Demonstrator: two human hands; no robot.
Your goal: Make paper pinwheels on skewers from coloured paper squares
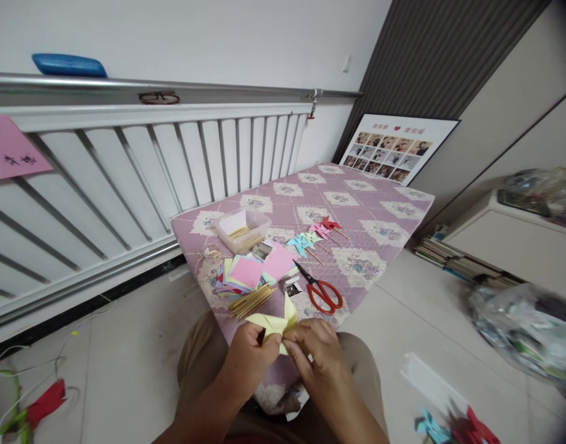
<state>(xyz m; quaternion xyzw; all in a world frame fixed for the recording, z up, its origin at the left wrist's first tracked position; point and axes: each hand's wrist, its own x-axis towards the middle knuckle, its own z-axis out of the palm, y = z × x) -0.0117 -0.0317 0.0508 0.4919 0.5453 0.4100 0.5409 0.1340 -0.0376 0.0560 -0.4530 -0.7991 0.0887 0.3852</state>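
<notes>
A pale yellow paper pinwheel, partly folded, is held up over the near end of the table. My left hand pinches its left side between thumb and fingers. Thumb and fingertips of my right hand are closed at its centre; the pinched spot itself is hidden. Just beyond lie a bundle of wooden sticks, a small white box with dark little pieces inside, and red-handled scissors. Coloured paper squares are stacked behind the sticks.
A clear plastic box with sticks stands on the flowered tablecloth. Finished pinwheels in blue, pink and red lie to its right. A white radiator runs along the left. More pinwheels are on the floor at lower right.
</notes>
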